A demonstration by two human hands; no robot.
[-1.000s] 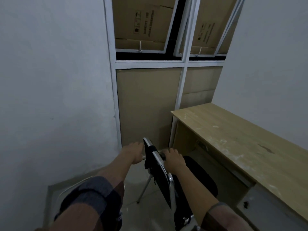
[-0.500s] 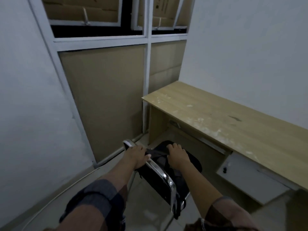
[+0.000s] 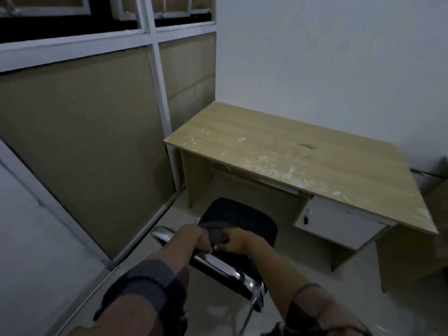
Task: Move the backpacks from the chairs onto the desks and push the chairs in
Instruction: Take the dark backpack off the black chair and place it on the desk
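Observation:
A black chair [image 3: 238, 220] with a chrome frame stands in front of a light wooden desk [image 3: 298, 151], its seat facing the knee space. My left hand [image 3: 194, 238] and my right hand [image 3: 236, 242] both grip the top of the chair's backrest, close together, where some dark fabric is bunched between them. The desk top carries only white scuff marks. No backpack shows in this view.
A white drawer unit [image 3: 339, 223] hangs under the desk's right side. A white-framed partition with brown panels [image 3: 97, 132] runs along the left, close to the chair. White wall stands behind the desk. Pale tiled floor [image 3: 213, 314] lies underfoot.
The view has swung right and down, so the desk now shows whole. The chair has turned with its seat toward the desk opening. Both hands have stayed on the backrest and moved closer together.

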